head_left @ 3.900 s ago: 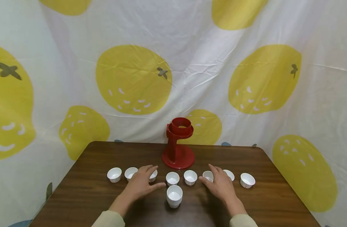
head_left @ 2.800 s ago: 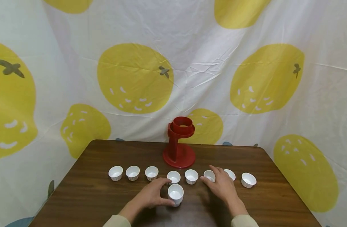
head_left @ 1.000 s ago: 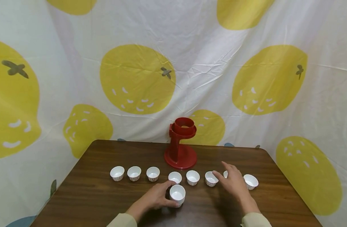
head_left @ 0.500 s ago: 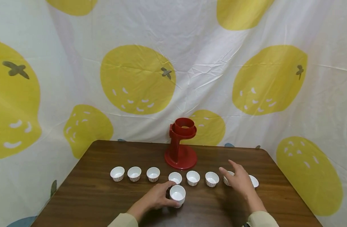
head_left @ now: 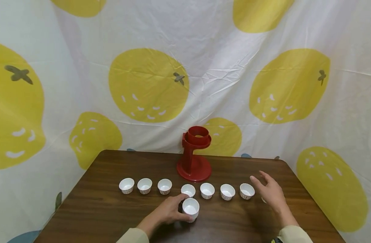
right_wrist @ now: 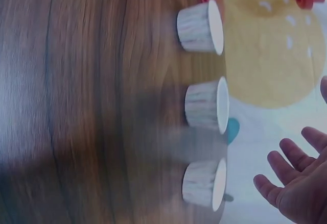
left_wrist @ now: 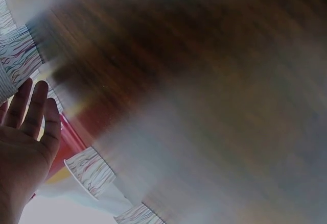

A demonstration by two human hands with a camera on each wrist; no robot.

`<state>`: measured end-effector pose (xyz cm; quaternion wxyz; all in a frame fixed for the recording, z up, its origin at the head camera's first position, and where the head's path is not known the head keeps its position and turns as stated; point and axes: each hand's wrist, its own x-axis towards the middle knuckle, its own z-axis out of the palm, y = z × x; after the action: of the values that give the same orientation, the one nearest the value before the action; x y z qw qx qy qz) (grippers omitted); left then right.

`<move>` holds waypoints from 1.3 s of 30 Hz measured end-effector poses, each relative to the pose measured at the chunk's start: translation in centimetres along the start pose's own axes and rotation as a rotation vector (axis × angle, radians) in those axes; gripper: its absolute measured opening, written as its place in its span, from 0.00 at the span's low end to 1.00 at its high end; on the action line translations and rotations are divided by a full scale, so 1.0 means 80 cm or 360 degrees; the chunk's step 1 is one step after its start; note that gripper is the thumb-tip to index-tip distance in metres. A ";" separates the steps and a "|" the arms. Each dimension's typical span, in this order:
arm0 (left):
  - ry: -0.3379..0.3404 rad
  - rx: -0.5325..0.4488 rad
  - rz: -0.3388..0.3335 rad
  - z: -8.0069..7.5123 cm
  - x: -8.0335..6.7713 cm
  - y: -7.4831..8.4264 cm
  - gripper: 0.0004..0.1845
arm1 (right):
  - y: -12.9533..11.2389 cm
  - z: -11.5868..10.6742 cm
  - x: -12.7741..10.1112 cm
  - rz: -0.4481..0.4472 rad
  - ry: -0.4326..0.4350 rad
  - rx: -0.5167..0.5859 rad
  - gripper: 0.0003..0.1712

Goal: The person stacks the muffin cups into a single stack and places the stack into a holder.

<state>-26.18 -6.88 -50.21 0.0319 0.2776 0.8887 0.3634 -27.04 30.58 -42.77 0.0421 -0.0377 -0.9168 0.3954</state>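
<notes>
In the head view, my left hand [head_left: 168, 210] has its thumb and index finger around a nested stack of white paper baking cups [head_left: 191, 206] at the front centre. The stack's patterned side [left_wrist: 20, 55] shows beside my fingers in the left wrist view. My right hand [head_left: 272, 193] hovers over the right end of a row of similar cups, fingers spread and holding nothing. It hides most of the end cup [head_left: 263, 200]. Just left of it stands another baking cup [head_left: 247, 191]. In the right wrist view, my right hand [right_wrist: 301, 178] is apart from the cups.
More cups, such as the left end cup [head_left: 126, 186], stand in a row across the brown wooden table [head_left: 112, 216]. Behind the row stands a red stand with a ring top [head_left: 194, 167]. A lemon-print cloth [head_left: 216, 84] hangs behind the table.
My left hand has come to the front stack and stays there. My right hand has moved right along the row, from over the sixth cup to the end cup.
</notes>
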 end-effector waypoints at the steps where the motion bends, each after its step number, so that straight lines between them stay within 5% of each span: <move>1: -0.0002 0.0001 -0.0001 0.000 0.000 0.000 0.36 | 0.004 -0.003 0.000 0.0008 0.0006 0.0020 0.49; 12: -0.0005 0.0002 -0.0004 0.001 0.000 -0.002 0.36 | 0.059 -0.030 0.009 0.0184 0.0130 0.0066 0.51; 29: -0.0013 0.0011 -0.0010 -0.002 -0.001 0.000 0.36 | 0.119 -0.038 0.007 0.0313 -0.0069 0.0017 0.59; 39: -0.0032 0.0018 -0.0038 -0.003 -0.001 0.002 0.36 | 0.137 -0.028 0.013 0.0183 -0.0114 -0.0296 0.60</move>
<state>-26.10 -6.98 -49.94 0.0436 0.2706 0.8937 0.3552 -27.44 39.80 -49.20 -0.0171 -0.0797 -0.9467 0.3115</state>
